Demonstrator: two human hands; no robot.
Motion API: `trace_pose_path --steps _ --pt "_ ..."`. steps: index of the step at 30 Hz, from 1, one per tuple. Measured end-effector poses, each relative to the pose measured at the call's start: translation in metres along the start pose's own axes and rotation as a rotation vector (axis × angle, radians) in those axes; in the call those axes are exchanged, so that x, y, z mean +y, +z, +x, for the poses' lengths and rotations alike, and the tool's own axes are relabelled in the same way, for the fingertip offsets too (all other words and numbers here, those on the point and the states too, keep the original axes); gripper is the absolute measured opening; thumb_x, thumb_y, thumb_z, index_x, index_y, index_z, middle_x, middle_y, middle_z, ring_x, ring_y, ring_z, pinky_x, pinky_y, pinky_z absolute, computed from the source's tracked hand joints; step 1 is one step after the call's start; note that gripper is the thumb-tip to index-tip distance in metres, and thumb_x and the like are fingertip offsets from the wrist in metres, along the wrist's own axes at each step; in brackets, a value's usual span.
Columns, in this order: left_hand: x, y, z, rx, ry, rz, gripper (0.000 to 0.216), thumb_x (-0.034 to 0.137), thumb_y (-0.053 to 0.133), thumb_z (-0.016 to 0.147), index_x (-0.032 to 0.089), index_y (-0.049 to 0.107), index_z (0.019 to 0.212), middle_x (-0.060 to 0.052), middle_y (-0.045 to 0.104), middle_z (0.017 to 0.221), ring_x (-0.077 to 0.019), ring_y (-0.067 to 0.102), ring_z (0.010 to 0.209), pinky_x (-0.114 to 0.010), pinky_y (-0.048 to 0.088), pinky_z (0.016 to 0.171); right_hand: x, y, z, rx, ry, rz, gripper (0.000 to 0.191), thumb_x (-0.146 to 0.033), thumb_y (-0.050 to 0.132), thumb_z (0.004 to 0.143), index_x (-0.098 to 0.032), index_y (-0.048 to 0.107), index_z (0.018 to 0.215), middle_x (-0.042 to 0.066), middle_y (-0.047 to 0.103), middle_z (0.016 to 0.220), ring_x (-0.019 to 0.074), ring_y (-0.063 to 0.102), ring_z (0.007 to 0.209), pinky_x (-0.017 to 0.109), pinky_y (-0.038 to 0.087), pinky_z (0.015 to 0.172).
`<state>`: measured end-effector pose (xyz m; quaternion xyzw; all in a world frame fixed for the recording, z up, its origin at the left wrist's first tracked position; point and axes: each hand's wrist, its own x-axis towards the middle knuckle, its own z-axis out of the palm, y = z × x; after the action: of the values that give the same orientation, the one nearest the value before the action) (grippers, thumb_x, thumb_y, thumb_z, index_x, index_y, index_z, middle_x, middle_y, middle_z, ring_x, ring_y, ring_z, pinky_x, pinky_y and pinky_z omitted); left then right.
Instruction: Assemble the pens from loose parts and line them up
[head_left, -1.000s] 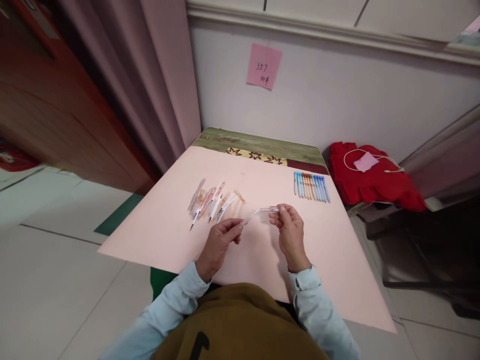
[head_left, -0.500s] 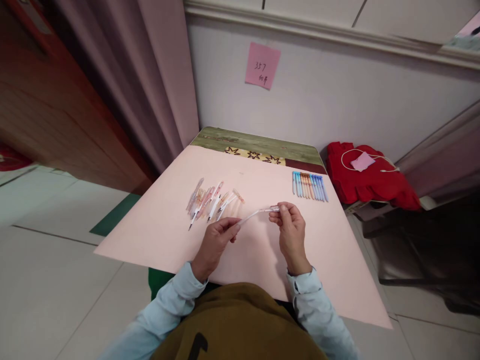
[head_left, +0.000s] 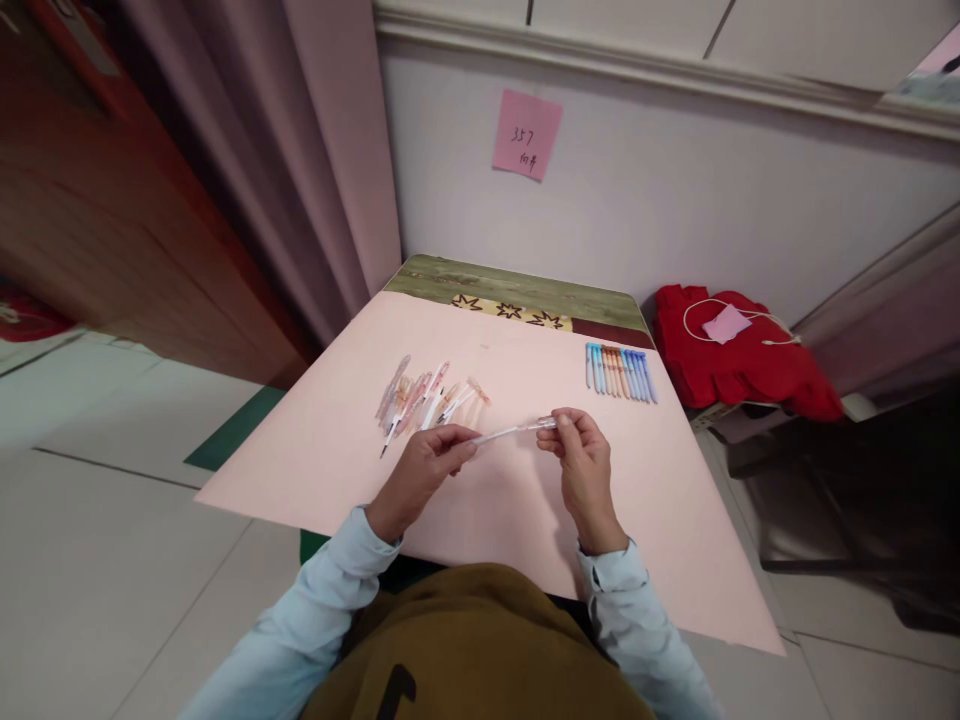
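Our left fingertips [head_left: 462, 448] pinch one end of a thin, clear pen [head_left: 511, 432], and our right fingertips [head_left: 560, 424] pinch the other. Both sets of fingers are closed on it, so it hangs level just above the sheet between the left hand [head_left: 421, 470] and the right hand [head_left: 585, 465].

Under the hands lies a pale pink sheet [head_left: 517, 530] that covers most of a small table [head_left: 517, 282], whose green wooden edge shows at the far side. A loose pile of pen parts [head_left: 424, 400] lies just beyond the left hand. A tidy row of blue and orange pens [head_left: 621, 372] lies well apart, at the far right corner. On the wall hangs a pink note [head_left: 526, 134], to the left a curtain [head_left: 322, 160], and to the right a red cloth [head_left: 742, 370] with a white cable on it. The floor [head_left: 112, 560] is tiled.

We cannot make out what the pile's pieces are, nor read the note clearly. The sheet's near edge is hidden by our body.

Both forearms, in light blue sleeves, angle inward, with the wrists low over the sheet and the backs of the hands up.
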<state>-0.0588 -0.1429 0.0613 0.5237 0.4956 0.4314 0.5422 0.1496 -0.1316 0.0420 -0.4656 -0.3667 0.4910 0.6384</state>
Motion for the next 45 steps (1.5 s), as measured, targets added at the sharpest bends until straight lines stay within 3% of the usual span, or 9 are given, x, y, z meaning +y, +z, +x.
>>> trace_pose_path --steps 9,15,19,22,26,31,40,43,45 --pt "0.001 0.004 0.002 -0.048 -0.031 -0.042 0.022 0.034 0.072 0.074 0.017 0.074 0.087 0.001 0.059 0.064 -0.0101 0.047 0.058 -0.024 0.039 0.057 -0.001 0.001 -0.008 -0.015 0.011 -0.022 0.028 -0.042 0.069 0.084 -0.019 0.062 0.098 0.001 0.067 0.084 0.0119 0.065 0.067 0.028 0.058 0.067" --pt "-0.015 0.017 0.042 0.032 -0.068 -0.493 0.023 0.027 0.079 0.070 0.014 0.065 0.083 0.002 0.058 0.065 -0.0074 0.052 0.056 -0.020 0.041 0.055 0.017 0.002 -0.010 -0.017 0.050 -0.028 0.029 -0.037 0.077 0.076 -0.018 0.062 0.092 0.000 0.066 0.081 0.0140 0.066 0.073 0.030 0.057 0.075" --pt "-0.032 0.037 0.067 0.041 -0.107 -0.812 0.026 0.022 0.081 0.070 0.013 0.064 0.088 0.002 0.059 0.069 -0.0053 0.054 0.058 -0.017 0.046 0.058 0.030 0.000 -0.008 0.040 0.016 -0.035 0.032 -0.033 0.080 0.069 -0.018 0.061 0.091 -0.001 0.065 0.079 0.0133 0.063 0.070 0.028 0.053 0.070" --pt "-0.047 0.048 0.069 0.042 -0.116 -0.935 0.028 0.023 0.080 0.074 0.015 0.064 0.096 0.002 0.061 0.073 -0.0060 0.058 0.063 -0.017 0.050 0.062 0.037 -0.002 -0.008 0.067 -0.018 -0.100 0.029 -0.031 0.079 0.069 -0.018 0.061 0.087 -0.002 0.063 0.076 0.0127 0.059 0.067 0.026 0.049 0.065" --pt "-0.058 0.050 0.062 0.050 -0.083 -0.955 0.025 0.023 0.079 0.075 0.014 0.066 0.094 0.000 0.064 0.082 -0.0064 0.062 0.067 -0.018 0.054 0.064 0.042 0.000 -0.011 0.096 -0.044 -0.225 0.025 -0.033 0.076 0.071 -0.018 0.061 0.085 -0.002 0.061 0.074 0.0125 0.055 0.065 0.024 0.046 0.060" --pt "-0.059 0.042 0.062 0.073 -0.103 -0.944 0.026 0.018 0.082 0.070 0.014 0.067 0.092 0.001 0.064 0.078 -0.0056 0.062 0.067 -0.016 0.056 0.066 0.037 0.009 -0.012 0.087 -0.099 -0.360 0.027 -0.038 0.072 0.078 -0.019 0.062 0.094 0.001 0.065 0.081 0.0136 0.057 0.067 0.024 0.047 0.060" --pt "-0.057 0.037 0.061 0.042 -0.085 -0.839 0.025 0.026 0.080 0.073 0.013 0.069 0.090 -0.001 0.064 0.077 -0.0076 0.060 0.065 -0.018 0.054 0.057 0.027 0.010 -0.009 -0.016 -0.138 -0.648 0.039 -0.049 0.053 0.092 -0.018 0.064 0.069 -0.001 0.060 0.058 0.0128 0.054 0.054 0.024 0.042 0.055" --pt "-0.058 0.036 0.062 0.073 -0.064 -0.835 0.024 0.027 0.080 0.073 0.013 0.069 0.089 -0.001 0.065 0.078 -0.0074 0.060 0.065 -0.018 0.054 0.058 0.024 0.011 -0.010 -0.040 -0.181 -0.766 0.029 -0.047 0.056 0.090 -0.020 0.067 0.089 -0.002 0.061 0.063 0.0128 0.053 0.055 0.024 0.040 0.055" --pt "-0.059 0.036 0.062 0.093 -0.059 -0.861 0.023 0.027 0.081 0.073 0.014 0.068 0.087 0.000 0.065 0.077 -0.0069 0.060 0.064 -0.018 0.053 0.058 0.023 0.013 -0.011 -0.059 -0.192 -0.797 0.035 -0.043 0.066 0.083 -0.020 0.062 0.108 -0.003 0.062 0.069 0.0128 0.053 0.056 0.023 0.041 0.055"
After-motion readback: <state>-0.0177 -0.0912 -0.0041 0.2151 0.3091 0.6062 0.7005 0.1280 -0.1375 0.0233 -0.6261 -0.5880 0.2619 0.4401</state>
